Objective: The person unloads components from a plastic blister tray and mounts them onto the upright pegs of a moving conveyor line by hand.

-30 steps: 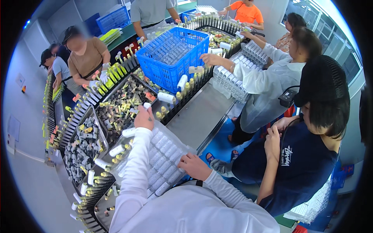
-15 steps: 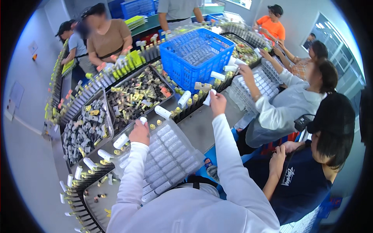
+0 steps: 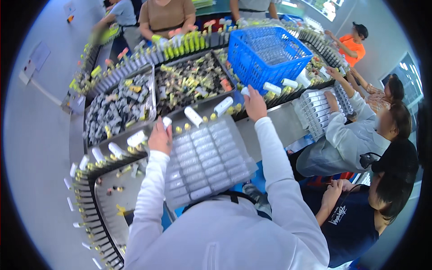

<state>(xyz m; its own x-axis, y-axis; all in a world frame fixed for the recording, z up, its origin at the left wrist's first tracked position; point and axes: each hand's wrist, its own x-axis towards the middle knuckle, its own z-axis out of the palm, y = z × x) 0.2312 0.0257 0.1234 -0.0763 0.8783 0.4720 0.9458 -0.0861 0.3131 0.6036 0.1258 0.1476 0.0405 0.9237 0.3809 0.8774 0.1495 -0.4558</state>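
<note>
At the upper left of the frame there is a pale wall (image 3: 51, 36), bearing a light sheet (image 3: 40, 56) and a small orange object (image 3: 70, 19). One bright window (image 3: 327, 8) is at the upper right, another window (image 3: 409, 74) near the right edge — lights shine in its glass. A green tabletop (image 3: 217, 10) shows at top centre, blue floor (image 3: 261, 176) below centre — the light is cool

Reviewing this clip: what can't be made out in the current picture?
All in the head view:
Left hand: its fingers cover part of the white piece it holds.
Right hand: its fingers partly cover another white piece.
Blue crate: its bottom is hidden by its walls and the clear trays inside.
Co-worker in brown: head cut off by the top edge.
Dark and yellow parts: too small and heaped to tell apart.
</note>
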